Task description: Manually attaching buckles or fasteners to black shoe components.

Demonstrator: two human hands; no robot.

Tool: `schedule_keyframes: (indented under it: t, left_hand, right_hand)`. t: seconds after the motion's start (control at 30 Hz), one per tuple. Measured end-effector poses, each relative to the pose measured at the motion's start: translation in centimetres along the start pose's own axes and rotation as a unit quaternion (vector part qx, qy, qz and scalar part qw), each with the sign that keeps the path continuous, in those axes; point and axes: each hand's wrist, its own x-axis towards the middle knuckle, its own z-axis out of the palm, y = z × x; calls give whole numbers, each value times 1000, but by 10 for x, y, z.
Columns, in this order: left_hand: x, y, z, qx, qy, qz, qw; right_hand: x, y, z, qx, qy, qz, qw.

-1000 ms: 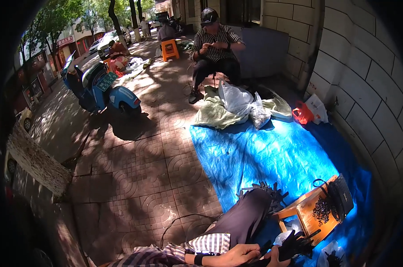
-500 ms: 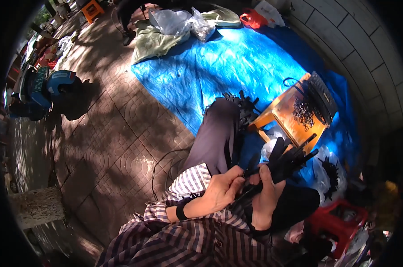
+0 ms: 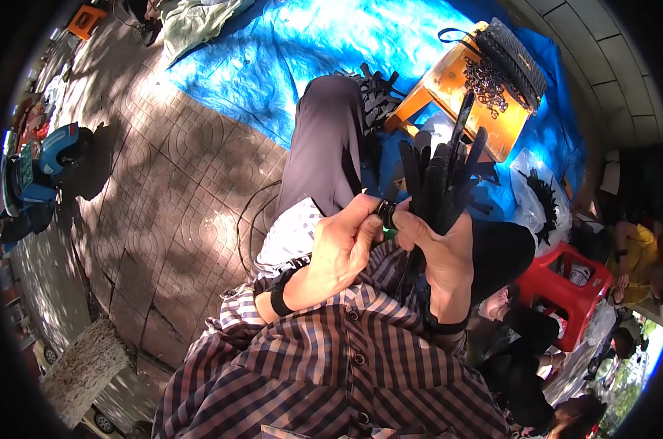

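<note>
Two bare hands at work above the lap, seen from the wearer's head. The left hand (image 3: 333, 247) is closed, thumb against fingers, on a small black band (image 3: 386, 212). The right hand (image 3: 442, 257) is closed round a bundle of black strips (image 3: 442, 179), its thumb reaching the band; the two hands nearly meet there. The strips fan out from the right hand toward the far side, their ends spread. Each wrist bears a dark band; the shirt (image 3: 302, 366) is checked.

Far of the hands, beside the knee (image 3: 328, 128), lies a heap of similar pieces (image 3: 379, 99). To its right, on a blue sheet (image 3: 331, 36), stands a wooden stool (image 3: 489, 137) bearing a black bag (image 3: 518, 62) and a cluster of dark links (image 3: 486, 86). Right of the hands are a clear bag (image 3: 523, 192) containing black pieces and, nearer, a red stool (image 3: 587, 293). At left extends patterned paving (image 3: 185, 183), with a blue scooter (image 3: 35, 183) at its far left and a tree trunk (image 3: 86, 369) at its near left.
</note>
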Motion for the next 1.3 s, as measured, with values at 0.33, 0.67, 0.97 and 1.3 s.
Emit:
schedule_keyframes:
  t: [0.33, 0.67, 0.97, 1.3]
  left_hand:
    - [5, 3, -5, 119, -24, 93, 988]
    - [7, 10, -9, 125, -12, 118, 985]
    - [5, -1, 0, 144, 13, 148, 978]
    - [2, 6, -4, 65, -25, 67, 995]
  right_hand:
    - [1, 13, -6, -61, 53, -61, 995]
    - [1, 14, -6, -58, 27, -76, 995]
    - [2, 15, -6, -185, 50, -105, 976]
    - [6, 13, -14, -21, 38, -117, 992]
